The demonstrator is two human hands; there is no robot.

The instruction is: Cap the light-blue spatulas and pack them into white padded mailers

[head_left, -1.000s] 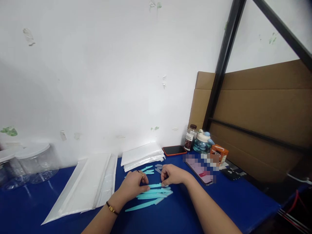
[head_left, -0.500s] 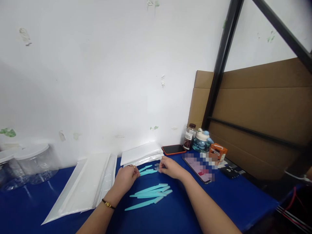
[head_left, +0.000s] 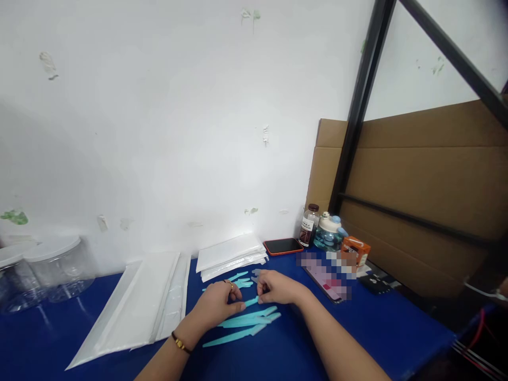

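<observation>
- Holding a teal razor (head_left: 251, 302) between them, the left hand (head_left: 219, 302) and right hand (head_left: 279, 287) meet above the blue table (head_left: 296, 344).
- Left grip: thumb and fingers are pinched on the handle, hiding most of it.
- Right grip: the fingertips appear pinched at the head end; whether they bear on the guard or the body, I cannot tell.
- Place: the held razor sits between the front razors (head_left: 246, 320), which lie fanned and partly overlapping nearer the person, and the back razors (head_left: 240, 282), just beyond the left hand.
- Small pale pieces (head_left: 256, 274) lie beyond the right fingers, partly hidden by them.
- Handling: it looks like thin plastic, so probably very light and fairly stiff, with a little flex along the narrow handle.
- The smooth surface may slip or twist in a loose pinch.
- Best hold: the flat of the handle, close behind the head; the head is likely the delicate, possibly sharp part, so a light touch by its sides suits it.
</observation>
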